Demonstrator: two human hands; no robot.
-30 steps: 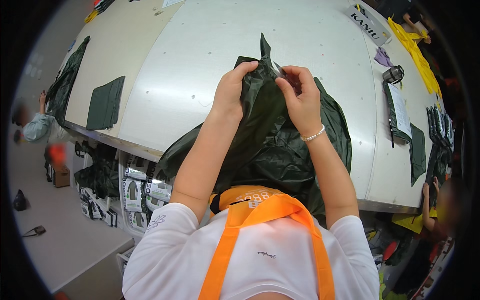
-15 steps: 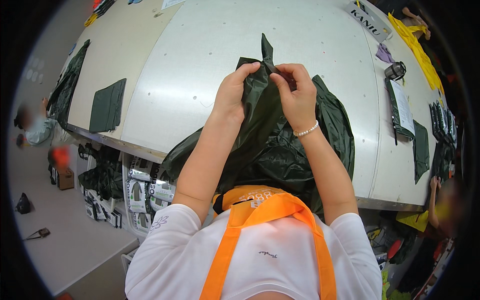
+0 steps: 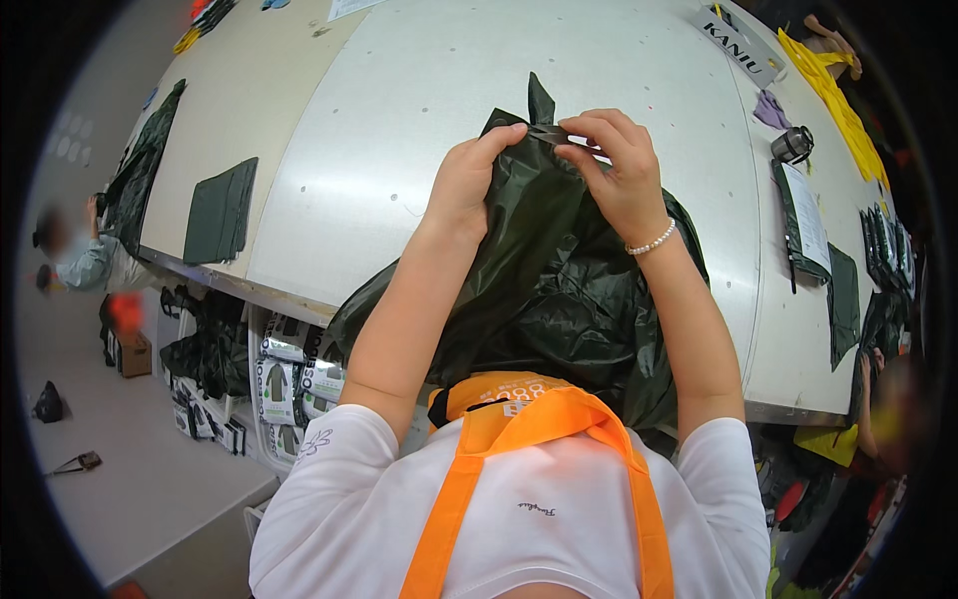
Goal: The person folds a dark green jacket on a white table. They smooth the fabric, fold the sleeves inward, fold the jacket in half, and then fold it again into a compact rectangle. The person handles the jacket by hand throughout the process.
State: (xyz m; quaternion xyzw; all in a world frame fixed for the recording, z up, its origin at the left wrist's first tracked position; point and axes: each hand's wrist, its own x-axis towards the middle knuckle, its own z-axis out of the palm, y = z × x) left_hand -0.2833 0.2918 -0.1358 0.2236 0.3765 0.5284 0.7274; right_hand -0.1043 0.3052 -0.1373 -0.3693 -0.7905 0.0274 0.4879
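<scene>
A dark green, shiny waterproof garment (image 3: pixel 519 235) is gathered over the table's near edge and hangs toward my body. My left hand (image 3: pixel 467 180) is closed on its upper edge, pinching the fabric between thumb and fingers. A narrow strip of the same fabric (image 3: pixel 540 100) sticks up beyond that pinch. My right hand (image 3: pixel 621 175), wearing a beaded bracelet, grips small metal thread snips (image 3: pixel 549 135). Their blades lie at the fabric's edge, close to my left thumb. My right fingers partly hide the snips' handles.
On the pale worktable (image 3: pixel 399 130), a folded dark green piece (image 3: pixel 220 212) lies left. To the right are a metal cup (image 3: pixel 793 145), purple cloth (image 3: pixel 770 110), a paper sheet (image 3: pixel 806 215) and yellow fabric (image 3: pixel 833 90). Packaged garments (image 3: pixel 279 389) fill a shelf below; people are at both sides.
My right hand has moved slightly right and opened up from the fabric, bringing the snips' blades into view. My left hand keeps its pinch and has shifted only a little.
</scene>
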